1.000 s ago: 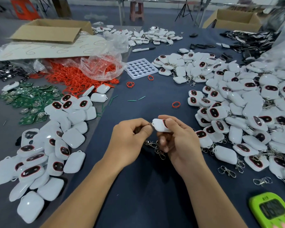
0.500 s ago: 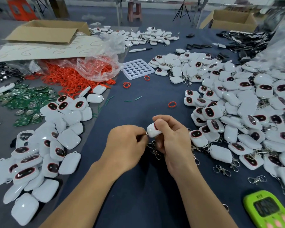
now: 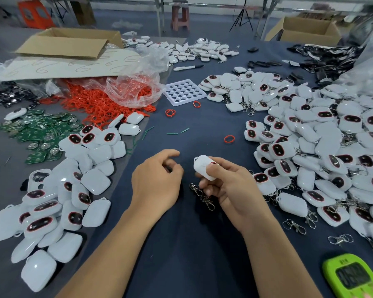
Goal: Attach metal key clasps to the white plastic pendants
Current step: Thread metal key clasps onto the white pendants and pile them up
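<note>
Roughly midway, with clasped pendants [image 3: 310, 134] heaped by the desk's [image 3: 181, 244] right edge, bare pendants [image 3: 73, 179] left, right hand [image 3: 230, 190] gripping one pendant [image 3: 202, 167] (left hand [image 3: 157, 181] curled, hold unclear).

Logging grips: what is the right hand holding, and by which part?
The right hand grips a white pendant by the end away from its loop, thumb on top.

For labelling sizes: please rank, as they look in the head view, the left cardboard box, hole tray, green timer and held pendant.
1. left cardboard box
2. green timer and hole tray: unranked, timer nearer and cropped
3. held pendant
</note>
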Tool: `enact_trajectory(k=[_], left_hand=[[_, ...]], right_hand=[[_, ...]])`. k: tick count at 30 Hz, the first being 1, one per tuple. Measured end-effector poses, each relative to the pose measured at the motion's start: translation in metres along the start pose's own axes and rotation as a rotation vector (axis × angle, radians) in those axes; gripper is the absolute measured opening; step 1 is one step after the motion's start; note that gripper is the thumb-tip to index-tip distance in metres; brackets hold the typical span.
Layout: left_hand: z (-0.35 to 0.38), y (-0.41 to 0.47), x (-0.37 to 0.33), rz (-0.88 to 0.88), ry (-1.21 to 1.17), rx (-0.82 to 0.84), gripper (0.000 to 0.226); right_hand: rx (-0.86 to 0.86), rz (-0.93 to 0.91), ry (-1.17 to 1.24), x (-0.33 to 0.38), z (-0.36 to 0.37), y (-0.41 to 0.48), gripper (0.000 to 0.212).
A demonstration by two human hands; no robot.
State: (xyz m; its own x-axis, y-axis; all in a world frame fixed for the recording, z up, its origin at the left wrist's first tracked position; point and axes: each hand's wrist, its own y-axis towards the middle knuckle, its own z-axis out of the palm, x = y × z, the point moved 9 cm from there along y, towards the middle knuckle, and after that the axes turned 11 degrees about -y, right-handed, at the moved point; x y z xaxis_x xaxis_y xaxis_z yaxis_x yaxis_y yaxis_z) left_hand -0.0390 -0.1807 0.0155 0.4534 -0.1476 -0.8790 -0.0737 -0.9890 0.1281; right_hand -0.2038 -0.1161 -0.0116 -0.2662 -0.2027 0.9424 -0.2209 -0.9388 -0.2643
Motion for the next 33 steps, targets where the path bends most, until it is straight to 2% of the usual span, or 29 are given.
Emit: enact_trajectory(k=[2,3,6,7,8,10,12,14,16,18,21,25,28,33], left_hand=[[-0.002,0.002,0.002,-0.009,0.006,-0.019,0.03],[-0.004,0.003,0.003,-0.011,0.013,-0.031,0.03],[-0.01,0.006,0.005,-0.008,0.035,-0.065,0.028],[-0.011,0.006,0.004,0.003,0.035,-0.076,0.027],[-0.013,0.007,0.002,0.023,0.041,-0.083,0.027],[-0.021,0.01,-0.004,0.101,0.106,-0.116,0.029],[-0.038,0.014,-0.007,0.176,0.256,-0.212,0.034],[-0.059,0.021,0.003,0.127,0.381,-0.302,0.04],[-0.074,0.026,0.02,0.002,0.428,-0.306,0.056],[-0.073,0.028,0.029,-0.043,0.493,-0.247,0.067],[-0.065,0.029,0.024,0.032,0.539,-0.21,0.061],[-0.06,0.028,0.015,0.145,0.321,-0.192,0.054],[-0.05,0.03,0.015,0.152,0.178,-0.062,0.064],[-0.033,0.025,0.012,0.135,0.039,0.107,0.066]], right_hand=[[0.049,-0.017,0.161,0.006,-0.002,-0.001,0.023],[0.095,-0.074,0.31,0.015,-0.007,-0.001,0.03],[0.404,-0.322,0.783,0.053,-0.02,-0.012,0.069],[0.418,-0.341,0.802,0.056,-0.023,-0.012,0.078],[0.366,-0.322,0.723,0.052,-0.023,-0.007,0.08],[0.187,-0.238,0.44,0.031,-0.019,0.004,0.072],[0.129,-0.213,0.228,0.019,-0.011,0.008,0.061],[0.114,-0.242,0.056,0.018,-0.005,0.006,0.048],[0.093,-0.27,-0.054,0.018,-0.005,0.004,0.045],[0.091,-0.285,-0.11,0.018,-0.002,0.004,0.052],[0.102,-0.287,-0.163,0.016,0.001,0.003,0.054],[0.107,-0.289,-0.169,0.016,0.001,0.003,0.05],[0.113,-0.288,-0.171,0.016,0.001,0.004,0.045],[0.111,-0.305,-0.174,0.017,0.002,0.004,0.046]])
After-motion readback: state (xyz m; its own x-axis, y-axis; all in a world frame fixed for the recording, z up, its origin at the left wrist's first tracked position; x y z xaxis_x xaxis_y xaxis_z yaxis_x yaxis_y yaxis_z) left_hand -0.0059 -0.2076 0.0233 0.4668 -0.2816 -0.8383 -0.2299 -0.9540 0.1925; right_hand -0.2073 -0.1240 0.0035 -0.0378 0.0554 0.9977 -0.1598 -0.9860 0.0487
